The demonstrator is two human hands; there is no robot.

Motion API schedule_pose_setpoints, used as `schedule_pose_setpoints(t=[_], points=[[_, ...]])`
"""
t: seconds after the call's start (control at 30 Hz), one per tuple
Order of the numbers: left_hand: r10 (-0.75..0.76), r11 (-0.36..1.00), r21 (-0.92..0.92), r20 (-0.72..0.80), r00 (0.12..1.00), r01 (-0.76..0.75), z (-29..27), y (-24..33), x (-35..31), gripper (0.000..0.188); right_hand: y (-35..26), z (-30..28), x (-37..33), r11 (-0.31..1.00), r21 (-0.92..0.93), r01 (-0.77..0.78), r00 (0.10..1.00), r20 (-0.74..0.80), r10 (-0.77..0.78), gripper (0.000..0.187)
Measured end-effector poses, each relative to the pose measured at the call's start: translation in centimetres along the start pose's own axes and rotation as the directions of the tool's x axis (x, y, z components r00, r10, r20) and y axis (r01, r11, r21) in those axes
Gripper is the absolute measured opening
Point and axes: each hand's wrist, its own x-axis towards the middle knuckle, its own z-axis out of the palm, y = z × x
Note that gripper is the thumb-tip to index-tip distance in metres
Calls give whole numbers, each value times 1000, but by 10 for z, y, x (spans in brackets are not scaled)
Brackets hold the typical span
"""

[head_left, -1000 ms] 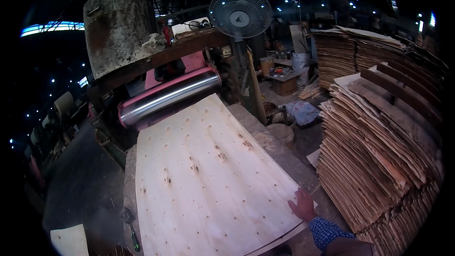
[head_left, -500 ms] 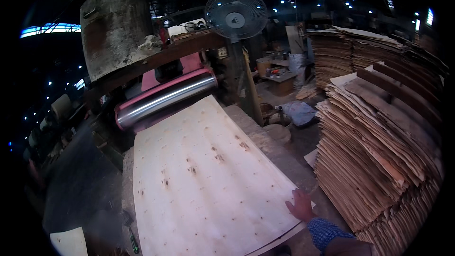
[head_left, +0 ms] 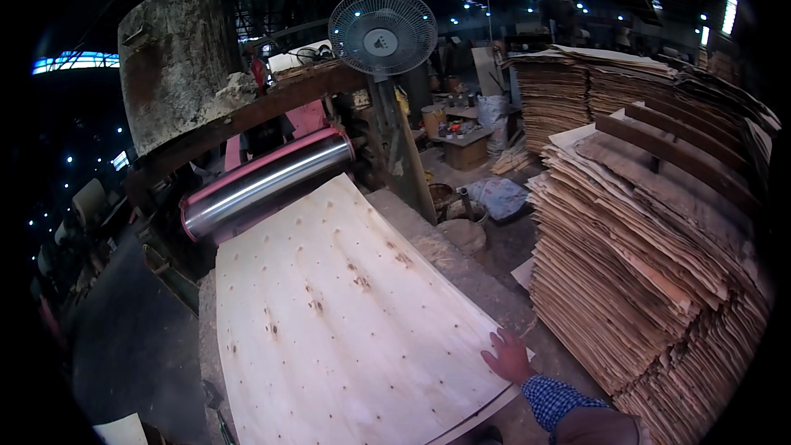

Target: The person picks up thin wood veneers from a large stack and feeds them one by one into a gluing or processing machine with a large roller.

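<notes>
A large pale veneer sheet [head_left: 346, 321] with small dark knots lies flat on a table, its far end at a shiny steel roller [head_left: 264, 185] in a red machine. My right hand [head_left: 509, 356], in a blue checked sleeve, rests flat on the sheet's near right corner with fingers spread. My left hand is out of view.
A tall stack of wavy veneer sheets [head_left: 651, 272] stands close on the right, with more stacks [head_left: 568, 91] behind. A standing fan [head_left: 382, 31] and a grey drum [head_left: 177, 58] rise behind the roller. Buckets and clutter [head_left: 474, 198] lie on the floor between.
The view has shifted slightly. The sheet and my right hand stay in about the same place on the near right corner.
</notes>
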Motion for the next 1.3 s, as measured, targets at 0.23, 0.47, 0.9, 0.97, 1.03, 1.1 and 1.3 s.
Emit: schedule_pose_setpoints(t=[0.23, 0.47, 0.9, 0.97, 1.03, 1.1, 1.3], points=[[-31, 999, 33, 24, 999, 30, -12, -2, 11, 50, -16, -13, 4, 997, -74, -15, 999, 43, 19, 62], [-3, 1000, -28, -2, 1000, 3, 10, 4, -11, 47, -13, -12, 3, 997, -70, -37, 997, 72, 42, 64], [20, 1000, 10, 23, 1000, -21, 0, -7, 5, 46, -3, -10, 4, 999, -51, -19, 1000, 7, 19, 58], [3, 1000, -1, 22, 1000, -3, -3, -1, 0, 46, -5, -1, 5, 999, -36, 17, 1000, -6, -17, 56], [2, 1000, 16, 3, 1000, -3, -4, 9, -9, 47, -10, 12, 5, 997, -45, 65, 998, -23, -66, 53], [2, 998, 56, -56, 998, 1, 8, 6, -10, 48, 5, 19, 5, 987, -87, 132, 991, -26, -135, 50], [-50, 999, 11, -137, 989, 52, 16, -3, -1, 52, 2, 5, -1, 994, -78, 78, 996, -44, -82, 48]])
